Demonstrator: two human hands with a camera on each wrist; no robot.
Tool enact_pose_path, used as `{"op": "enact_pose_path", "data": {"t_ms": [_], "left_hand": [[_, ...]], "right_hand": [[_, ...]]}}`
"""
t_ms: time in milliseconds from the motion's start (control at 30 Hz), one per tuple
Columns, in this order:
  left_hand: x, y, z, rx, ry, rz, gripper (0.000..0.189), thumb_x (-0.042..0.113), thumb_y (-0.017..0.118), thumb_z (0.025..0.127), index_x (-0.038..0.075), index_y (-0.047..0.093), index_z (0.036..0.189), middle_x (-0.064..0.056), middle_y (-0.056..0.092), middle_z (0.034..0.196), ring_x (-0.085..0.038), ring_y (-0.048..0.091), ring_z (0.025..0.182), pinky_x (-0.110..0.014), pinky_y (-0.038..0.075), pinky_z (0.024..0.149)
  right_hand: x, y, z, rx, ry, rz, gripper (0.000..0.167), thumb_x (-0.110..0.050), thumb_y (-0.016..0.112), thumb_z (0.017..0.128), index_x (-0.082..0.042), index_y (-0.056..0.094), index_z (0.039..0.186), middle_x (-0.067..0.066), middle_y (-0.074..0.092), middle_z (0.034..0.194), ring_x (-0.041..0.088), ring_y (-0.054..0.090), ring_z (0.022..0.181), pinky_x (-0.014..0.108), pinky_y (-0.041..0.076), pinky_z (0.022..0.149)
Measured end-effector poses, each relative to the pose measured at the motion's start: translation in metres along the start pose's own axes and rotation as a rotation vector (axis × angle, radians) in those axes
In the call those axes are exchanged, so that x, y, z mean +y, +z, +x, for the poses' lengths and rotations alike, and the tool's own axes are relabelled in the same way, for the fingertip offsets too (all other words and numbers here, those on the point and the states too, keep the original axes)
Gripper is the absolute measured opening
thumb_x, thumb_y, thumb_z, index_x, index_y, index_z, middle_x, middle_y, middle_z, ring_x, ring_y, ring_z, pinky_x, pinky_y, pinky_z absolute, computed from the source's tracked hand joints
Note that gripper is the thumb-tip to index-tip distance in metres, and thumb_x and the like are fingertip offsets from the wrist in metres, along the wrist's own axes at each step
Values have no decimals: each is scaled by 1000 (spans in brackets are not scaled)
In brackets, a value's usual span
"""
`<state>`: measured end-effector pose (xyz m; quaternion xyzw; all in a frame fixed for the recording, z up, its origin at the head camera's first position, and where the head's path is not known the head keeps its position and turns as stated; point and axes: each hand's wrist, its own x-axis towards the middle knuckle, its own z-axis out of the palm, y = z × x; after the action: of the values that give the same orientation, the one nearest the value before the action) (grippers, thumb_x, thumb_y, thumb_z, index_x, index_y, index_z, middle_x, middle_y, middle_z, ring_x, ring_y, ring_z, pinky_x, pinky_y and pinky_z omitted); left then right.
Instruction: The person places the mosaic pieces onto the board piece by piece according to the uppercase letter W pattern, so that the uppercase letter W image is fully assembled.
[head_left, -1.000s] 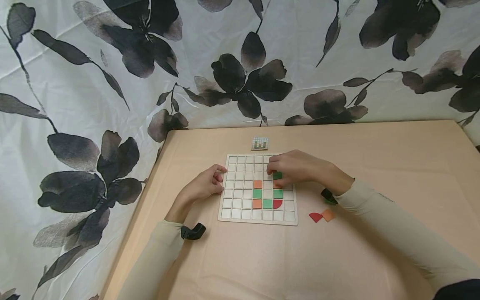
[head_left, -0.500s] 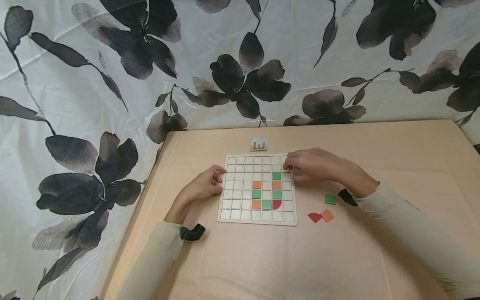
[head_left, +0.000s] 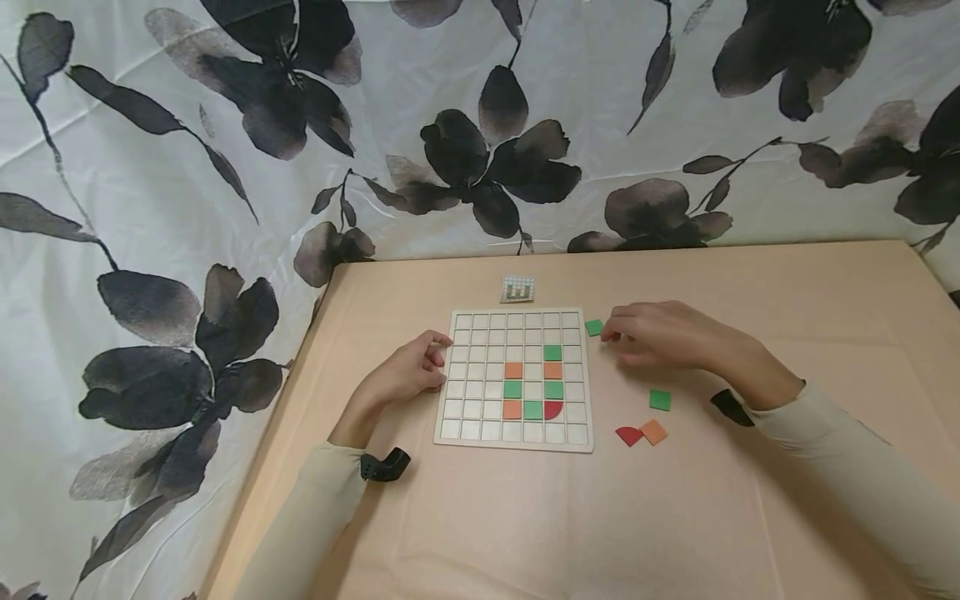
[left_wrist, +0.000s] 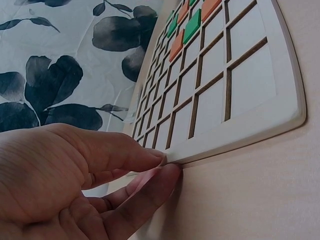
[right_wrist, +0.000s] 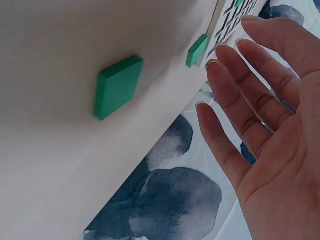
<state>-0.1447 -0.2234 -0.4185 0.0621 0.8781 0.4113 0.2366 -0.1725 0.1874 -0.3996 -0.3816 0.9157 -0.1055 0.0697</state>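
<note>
right hand has shifted rightward from half a second ago, off the right rim of the cream, wooden-looking gridded board. flat green square tile now shows on the pale wood-toned tabletop, just beside that rim near the far corner; whether it touches the rim, cannot tell.

right fingers: apart, loosely bent, nothing between them. tips right by the tile, contact unclear. left hand: thumb and forefinger pinch the board's left rim.

step looks like setting the tile aside. done well, i'd judge: fingertips lifted straight up before the arm swings, so nothing drags the tile or knocks it into the rim. left pinch light, steadying the board without tilting it.

edges, room: rim stands close on the tile's left, so the right side seems the freer approach. second green square tile lies nearer the person; past it, red quarter-circle tile and orange square tile meet at a corner. right sleeve, swept low, could catch these. small gridded card lies just beyond the board's far rim; tabletop's far edge runs behind it.
</note>
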Motion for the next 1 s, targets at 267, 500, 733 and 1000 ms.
{"op": "enact_pose_path", "data": {"t_ms": [267, 500, 733, 1000], "left_hand": [[1, 0, -1, -2, -11, -13, 54, -9, 65, 91, 2, 44, 139, -13, 49, 102, -19, 51, 80, -28, 50, 68], [1, 0, 0, -5, -11, -20, 54, -9, 64, 91, 2, 44, 140, -13, 49, 103, -19, 51, 81, -30, 52, 70], [1, -1, 0, -4, -15, -29, 54, -9, 64, 91, 2, 44, 140, -13, 49, 104, -20, 50, 83, -30, 52, 70], [1, 0, 0, -4, -15, -19, 54, -9, 65, 90, 3, 45, 139, -13, 49, 103, -20, 51, 82, -30, 52, 70]], "right_hand": [[7, 0, -18, 10, 22, 5, 22, -15, 75, 85, -18, 73, 107, -7, 65, 100, 10, 55, 86, 34, 50, 75], [13, 0, -33, 17, 35, 14, 23, -15, 74, 83, -20, 72, 106, -10, 64, 100, 8, 56, 82, 33, 49, 71], [18, 2, -46, 50, 23, -4, 22, -13, 74, 83, -22, 72, 103, -12, 64, 100, 8, 57, 84, 31, 48, 68], [18, 7, -57, 27, 50, -3, 23, -15, 78, 84, -21, 73, 105, -10, 66, 103, 12, 63, 91, 35, 54, 73]]}}
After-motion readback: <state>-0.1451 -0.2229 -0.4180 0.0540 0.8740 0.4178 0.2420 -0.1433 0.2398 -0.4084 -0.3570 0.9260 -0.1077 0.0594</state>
